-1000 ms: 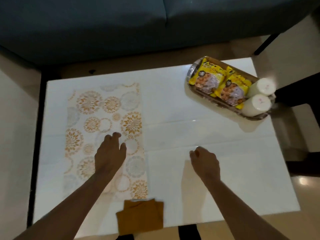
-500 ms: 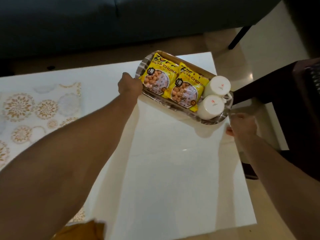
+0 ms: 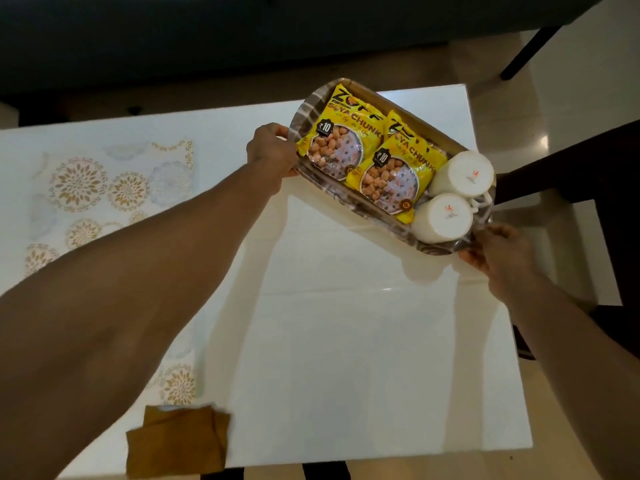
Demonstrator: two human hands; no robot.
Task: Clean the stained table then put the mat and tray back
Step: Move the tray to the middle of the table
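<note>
White glossy coffee table (image 3: 346,341), dark sofa behind. Patterned mat (image 3: 114,188) laid at table's left side; mustard cloth (image 3: 176,441) at near edge. Oval tray (image 3: 367,211) at far right corner, set diagonal, loaded w/ 2 soya chunk packets (image 3: 367,157) & 2 white mugs (image 3: 453,195), upturned. Tray judged rigid, moderately heavy, rim prob. slippery; mugs fragile, liable to slide if tilted, so best held level at opp. ends. Left hand (image 3: 273,155) closed on far-left rim, arm extended; right hand (image 3: 498,254) clasped on near-right rim.
</note>
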